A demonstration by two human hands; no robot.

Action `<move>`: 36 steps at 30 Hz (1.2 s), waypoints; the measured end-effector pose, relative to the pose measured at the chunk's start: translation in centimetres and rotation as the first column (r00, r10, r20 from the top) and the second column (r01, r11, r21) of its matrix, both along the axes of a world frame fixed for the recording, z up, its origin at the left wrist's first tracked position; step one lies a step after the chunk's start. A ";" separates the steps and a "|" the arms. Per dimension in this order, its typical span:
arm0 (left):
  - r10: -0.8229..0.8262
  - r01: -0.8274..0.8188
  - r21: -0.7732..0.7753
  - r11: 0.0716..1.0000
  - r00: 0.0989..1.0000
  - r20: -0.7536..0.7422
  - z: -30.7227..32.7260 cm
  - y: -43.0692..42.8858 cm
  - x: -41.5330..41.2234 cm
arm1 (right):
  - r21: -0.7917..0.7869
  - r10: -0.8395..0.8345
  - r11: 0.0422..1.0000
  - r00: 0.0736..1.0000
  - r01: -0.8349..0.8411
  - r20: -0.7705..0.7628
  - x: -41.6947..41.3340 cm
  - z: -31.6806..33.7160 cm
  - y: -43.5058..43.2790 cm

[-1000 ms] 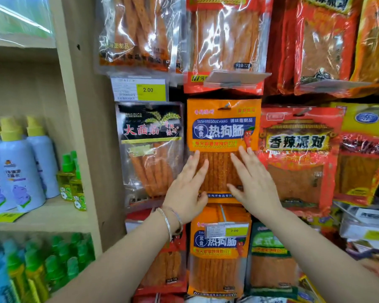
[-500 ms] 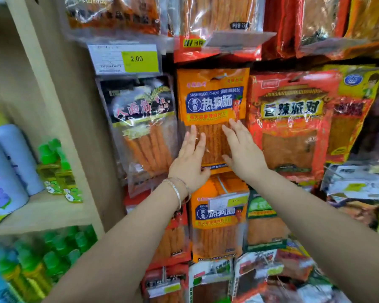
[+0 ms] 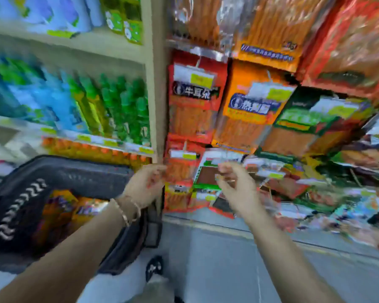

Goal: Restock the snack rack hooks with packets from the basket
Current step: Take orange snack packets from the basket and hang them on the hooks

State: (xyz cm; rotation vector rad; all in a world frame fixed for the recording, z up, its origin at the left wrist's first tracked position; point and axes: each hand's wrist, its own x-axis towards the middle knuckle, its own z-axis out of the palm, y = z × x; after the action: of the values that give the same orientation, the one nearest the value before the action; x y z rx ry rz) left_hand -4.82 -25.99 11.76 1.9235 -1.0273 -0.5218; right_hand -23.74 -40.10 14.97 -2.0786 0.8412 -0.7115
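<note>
Packets (image 3: 59, 213) lie in the black basket (image 3: 85, 169) at lower left; our left hand (image 3: 144, 184) and right hand (image 3: 236, 191) hover before the hanging snacks (image 3: 249, 119), fingers loosely curled, holding nothing we can see.

Left of frame: pale wooden shelving (image 3: 96, 48), blurred. Carries blue-and-white plastic bottles (image 3: 53, 12) on the top board, green plastic bottles (image 3: 123, 106) on the middle one, orange-capped bottles (image 3: 96, 149) below. Right of frame: hanging rows of red and orange foil snack packets (image 3: 249, 110). Bottom: smooth grey floor (image 3: 217, 259). Lower left: black mesh basket (image 3: 85, 176), holding orange packets (image 3: 59, 215).
</note>
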 end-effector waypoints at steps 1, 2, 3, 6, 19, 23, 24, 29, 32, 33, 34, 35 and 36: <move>0.054 -0.050 0.069 0.996 0.997 -0.048 -2.4 3.0 -0.1 | 0.071 0.031 0.997 0.998 -0.027 -0.052 -0.2 -2.4 2.1; 0.110 -0.094 0.139 0.986 0.987 -0.117 -4.3 5.8 -0.3 | 0.145 0.059 0.988 0.992 -0.043 -0.109 -0.2 -4.6 4.0; 0.177 -0.133 0.202 0.970 0.960 -0.218 -6.1 8.5 -0.2 | 0.222 0.090 0.974 0.982 -0.051 -0.168 -0.1 -6.6 6.1; 0.394 -0.247 0.441 0.863 0.874 -0.283 -11.0 15.6 0.2 | 0.398 0.230 0.914 0.913 -0.084 -0.336 0.9 -11.7 12.0; 0.507 -0.219 0.649 0.729 0.810 -0.296 -17.4 30.0 15.9 | 0.705 0.585 0.694 0.686 -0.148 -0.432 21.5 -19.6 25.0; 0.472 -0.151 0.650 0.745 0.808 -0.354 -20.0 30.5 24.0 | 0.773 0.519 0.634 0.730 0.021 -0.445 29.6 -23.4 24.9; 0.466 -0.137 0.656 0.743 0.808 -0.359 -21.1 30.4 25.8 | 0.775 0.498 0.629 0.735 0.060 -0.461 31.2 -24.8 24.9; 0.458 -0.102 0.705 0.702 0.822 -0.338 -27.3 29.6 32.8 | 0.743 0.468 0.655 0.698 0.138 -0.542 37.5 -33.2 26.1; 0.478 -0.106 0.754 0.648 0.827 -0.295 -30.3 29.6 34.3 | 0.755 0.512 0.645 0.666 0.119 -0.542 40.5 -38.0 27.7; 0.481 -0.094 0.772 0.629 0.827 -0.291 -31.1 29.8 34.4 | 0.758 0.519 0.641 0.659 0.122 -0.544 41.5 -39.5 28.5; 0.474 -0.090 0.777 0.623 0.834 -0.283 -31.6 29.8 34.4 | 0.758 0.511 0.639 0.665 0.131 -0.545 42.6 -40.8 29.1; 0.465 -0.097 0.774 0.626 0.843 -0.271 -32.0 29.9 34.2 | 0.756 0.491 0.638 0.681 0.143 -0.543 43.8 -41.9 29.8; 0.453 -0.104 0.769 0.631 0.854 -0.256 -32.2 30.1 34.1 | 0.750 0.464 0.643 0.701 0.155 -0.542 45.0 -42.9 30.6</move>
State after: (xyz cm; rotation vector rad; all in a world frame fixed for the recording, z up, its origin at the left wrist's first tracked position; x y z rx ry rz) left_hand 29.24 4.07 -20.47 2.4381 -0.1685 -1.2551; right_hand 21.25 -9.48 -27.91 -1.5357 1.0753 0.5854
